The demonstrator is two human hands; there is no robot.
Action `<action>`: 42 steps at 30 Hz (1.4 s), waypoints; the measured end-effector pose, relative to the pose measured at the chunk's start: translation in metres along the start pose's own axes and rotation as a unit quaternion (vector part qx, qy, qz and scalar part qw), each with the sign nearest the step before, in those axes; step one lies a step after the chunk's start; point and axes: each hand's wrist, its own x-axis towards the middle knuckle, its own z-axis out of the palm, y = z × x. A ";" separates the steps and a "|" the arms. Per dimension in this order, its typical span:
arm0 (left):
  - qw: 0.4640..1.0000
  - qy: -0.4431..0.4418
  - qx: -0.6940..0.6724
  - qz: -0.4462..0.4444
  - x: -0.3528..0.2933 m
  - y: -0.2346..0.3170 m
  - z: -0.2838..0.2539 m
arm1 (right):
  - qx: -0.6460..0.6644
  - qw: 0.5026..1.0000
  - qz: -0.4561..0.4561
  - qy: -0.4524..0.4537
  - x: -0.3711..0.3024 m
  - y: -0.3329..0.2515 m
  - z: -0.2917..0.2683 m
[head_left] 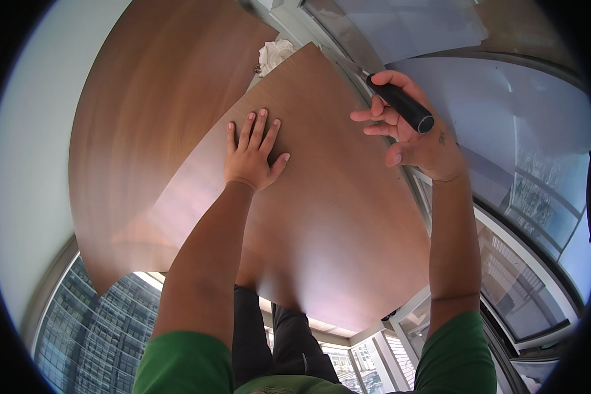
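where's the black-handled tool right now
In the head view it is upper right, gripped in the right hand: the black-handled tool lies along the brown sheet's right edge.

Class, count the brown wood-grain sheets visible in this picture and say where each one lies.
2. One sheet lies under the flat left hand; the other sheet lies behind it, upper left, partly covered. More could be hidden beneath.

Left hand lies flat, fingers spread toward 12 o'clock, on a wood-grain panel. Right hand, at 3 o'clock of it, grips a black-handled tool at the panel's edge. Second wood-grain panel at 10 o'clock; crumpled white cloth at 12.
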 end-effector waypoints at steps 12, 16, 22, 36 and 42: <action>0.999 0.000 -0.033 -0.002 -0.003 -0.005 0.000 | -0.405 0.902 -0.063 0.134 0.010 -0.033 0.023; 1.000 -0.006 -0.028 -0.003 -0.004 -0.007 -0.003 | -0.292 0.936 -0.115 0.157 0.034 -0.014 -0.001; 0.999 0.004 -0.032 0.003 -0.003 -0.004 -0.001 | -0.006 0.979 -0.093 0.183 0.091 0.018 -0.028; 0.999 0.028 -0.044 0.010 -0.005 -0.005 -0.004 | -0.015 0.985 -0.061 0.159 0.127 0.059 -0.011; 0.998 0.023 -0.051 0.007 -0.005 -0.005 -0.005 | 0.006 0.967 -0.072 0.245 0.133 0.055 -0.020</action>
